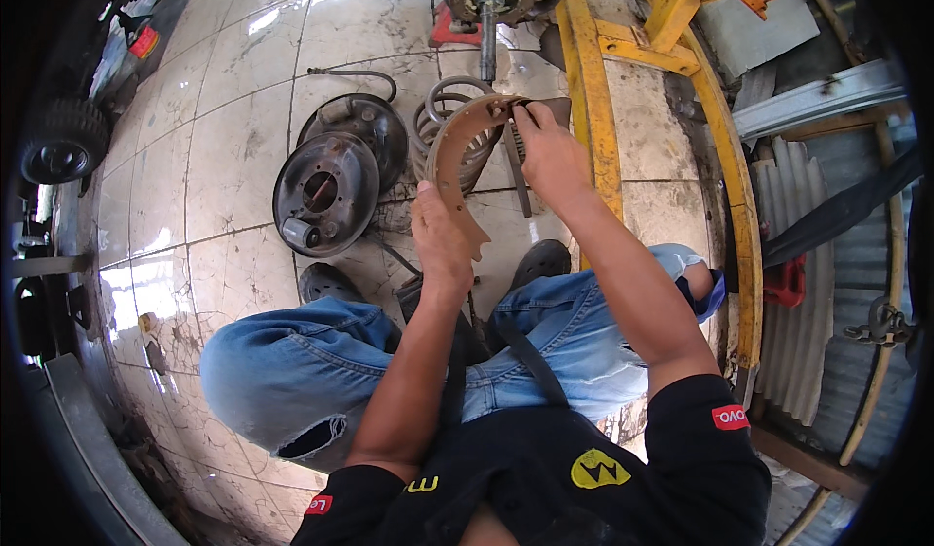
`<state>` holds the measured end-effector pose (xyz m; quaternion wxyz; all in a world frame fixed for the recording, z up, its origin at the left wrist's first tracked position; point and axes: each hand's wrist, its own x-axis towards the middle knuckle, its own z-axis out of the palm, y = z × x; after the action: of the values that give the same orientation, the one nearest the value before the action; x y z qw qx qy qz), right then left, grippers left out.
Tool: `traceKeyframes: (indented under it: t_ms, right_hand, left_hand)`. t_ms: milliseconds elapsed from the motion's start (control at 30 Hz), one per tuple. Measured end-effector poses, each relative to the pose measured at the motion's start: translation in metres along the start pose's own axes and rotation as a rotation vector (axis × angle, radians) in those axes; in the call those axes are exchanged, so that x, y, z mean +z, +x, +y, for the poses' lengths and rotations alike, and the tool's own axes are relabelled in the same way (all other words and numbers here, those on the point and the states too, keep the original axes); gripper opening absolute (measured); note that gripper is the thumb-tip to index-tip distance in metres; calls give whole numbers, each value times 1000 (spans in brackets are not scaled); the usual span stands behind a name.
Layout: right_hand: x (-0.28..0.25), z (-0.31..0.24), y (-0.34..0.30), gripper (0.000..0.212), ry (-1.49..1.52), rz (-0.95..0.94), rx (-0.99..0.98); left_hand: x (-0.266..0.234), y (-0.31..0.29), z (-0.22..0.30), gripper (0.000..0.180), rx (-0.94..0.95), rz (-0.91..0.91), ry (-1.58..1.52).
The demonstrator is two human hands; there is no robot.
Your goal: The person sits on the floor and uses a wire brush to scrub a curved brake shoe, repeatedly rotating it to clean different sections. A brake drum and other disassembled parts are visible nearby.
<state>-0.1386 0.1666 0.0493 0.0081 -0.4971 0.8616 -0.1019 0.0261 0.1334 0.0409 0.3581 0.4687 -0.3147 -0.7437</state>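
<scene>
A curved brown brake shoe [449,168] is held up between my hands, its arc bowing to the left. My left hand [443,239] is closed around its lower part, with the thumb up along the edge. At its upper end, my right hand [555,157] has its fingers bent and pressed together. A dark flat piece [557,110] shows beside those fingers; its kind is unclear. Behind the shoe, a grey coil spring [459,89] rests on the floor, partly hidden. A narrow dark strip [517,171] lies below my right fingers.
Two round black backing plates [326,171] overlap on the tiles at left, near a curved hose [355,73]. A yellow metal frame [595,108] stands at right. A hub with a shaft [488,35] is at the far side. Corrugated sheets [793,283] line the right. A wheel [63,142] is at left.
</scene>
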Motion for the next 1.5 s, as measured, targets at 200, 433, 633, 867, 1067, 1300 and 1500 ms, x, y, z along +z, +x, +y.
traceKeyframes:
  t_ms: [200, 433, 633, 867, 1067, 1300, 1500]
  right_hand:
    - [-4, -9, -2, 57, 27, -13, -42]
    - [0, -4, -3, 58, 58, 19, -113]
    - [0, -7, -4, 59, 25, 16, -48]
    - [-8, -10, -5, 58, 33, -24, -28]
    - [-9, -7, -5, 57, -28, -42, -12]
    - [-4, -3, -3, 55, -7, -16, -42]
    - [-3, -10, -9, 53, 21, 29, -126]
  left_hand:
    - [-3, 1, 1, 46, -20, 10, 31]
    - [-7, 7, -7, 47, 24, 4, 47]
    - [-7, 12, -12, 50, 35, 0, 25]
    - [-6, 8, -8, 50, -12, 2, -2]
    - [-10, 12, -15, 49, 78, -10, 34]
    - [-7, 12, -12, 47, 67, 11, -27]
    - [-9, 10, -8, 47, 5, -14, -5]
